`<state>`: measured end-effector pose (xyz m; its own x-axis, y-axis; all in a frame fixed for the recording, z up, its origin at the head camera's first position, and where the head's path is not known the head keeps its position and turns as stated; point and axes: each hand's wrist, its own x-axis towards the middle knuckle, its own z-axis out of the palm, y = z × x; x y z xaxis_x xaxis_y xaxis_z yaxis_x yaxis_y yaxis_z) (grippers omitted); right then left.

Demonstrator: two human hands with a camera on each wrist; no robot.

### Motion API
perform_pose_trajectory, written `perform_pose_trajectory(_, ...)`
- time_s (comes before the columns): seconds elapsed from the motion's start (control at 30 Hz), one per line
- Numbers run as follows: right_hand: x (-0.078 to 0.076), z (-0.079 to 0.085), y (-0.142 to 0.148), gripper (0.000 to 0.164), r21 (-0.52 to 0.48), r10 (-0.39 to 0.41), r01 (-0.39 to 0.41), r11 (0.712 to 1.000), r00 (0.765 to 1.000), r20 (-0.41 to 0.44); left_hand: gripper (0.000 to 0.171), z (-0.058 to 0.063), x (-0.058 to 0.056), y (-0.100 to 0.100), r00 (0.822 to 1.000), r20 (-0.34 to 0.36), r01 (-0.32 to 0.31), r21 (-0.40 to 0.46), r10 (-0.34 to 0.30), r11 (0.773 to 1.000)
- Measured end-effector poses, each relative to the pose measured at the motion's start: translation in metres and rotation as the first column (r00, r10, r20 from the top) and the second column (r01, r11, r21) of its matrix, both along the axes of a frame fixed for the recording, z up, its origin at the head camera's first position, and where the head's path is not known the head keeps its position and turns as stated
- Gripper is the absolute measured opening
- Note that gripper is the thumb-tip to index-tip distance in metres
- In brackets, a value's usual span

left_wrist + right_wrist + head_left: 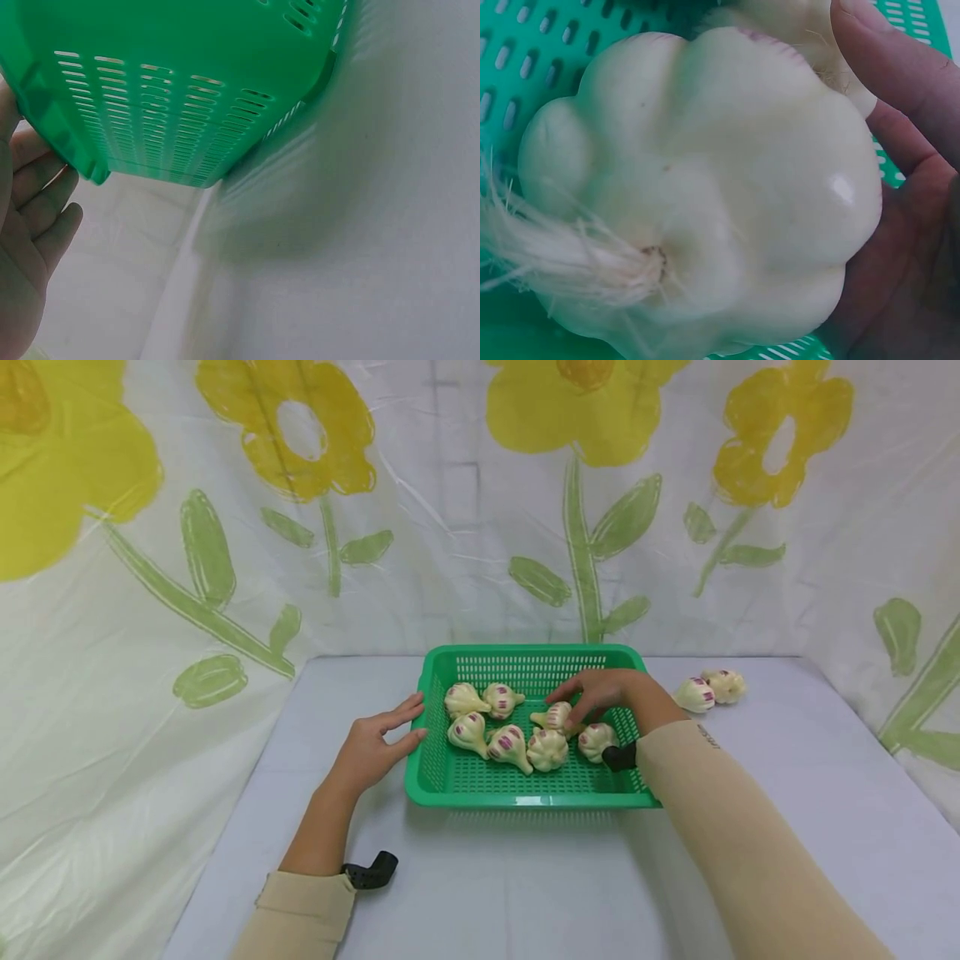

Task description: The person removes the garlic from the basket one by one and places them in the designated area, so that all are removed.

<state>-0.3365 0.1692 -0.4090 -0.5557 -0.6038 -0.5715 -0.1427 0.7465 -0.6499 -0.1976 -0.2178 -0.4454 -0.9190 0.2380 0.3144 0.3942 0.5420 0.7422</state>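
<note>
A green plastic basket (pixel 465 799) holds several garlic bulbs (pixel 508 747), whitish with purple streaks. My left hand (pixel 371 747) touches the basket's left rim with fingers and thumb fairly straight; in the left wrist view its fingers (pixel 46 196) lie along the outside of the rim. Inside the basket, toward the right, my right hand (pixel 603 691) pinches one garlic bulb (pixel 556 717) between thumb and fingers. Close to the right wrist camera a different garlic bulb (pixel 705 187) with a hairy root end fills the view, partly covering the pinched bulb (pixel 810 37) behind it.
Two more garlic bulbs (pixel 696 695) lie on the white table (pixel 480 885) to the right of the basket, beyond the right forearm. A white curtain (pixel 420 568) printed with yellow flowers hangs behind the table and along its sides.
</note>
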Motion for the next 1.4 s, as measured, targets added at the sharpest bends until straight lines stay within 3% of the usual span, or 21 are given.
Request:
perform_pose_trajectory(0.77,-0.0032,-0.0037,-0.0006,0.077,-0.071,0.022,-0.019,0.997,0.998,0.051,0.048,-0.0016,0.0,-0.0004,1.0,0.006,-0.009,-0.003,0.009,1.0)
perform_pose_trajectory(1.4,-0.0024,-0.0029,-0.0019,0.073,-0.05,0.035,-0.033,0.998,0.999,0.042,0.047,0.0007,0.0018,0.0008,1.0,0.012,-0.019,-0.018,0.019,1.0)
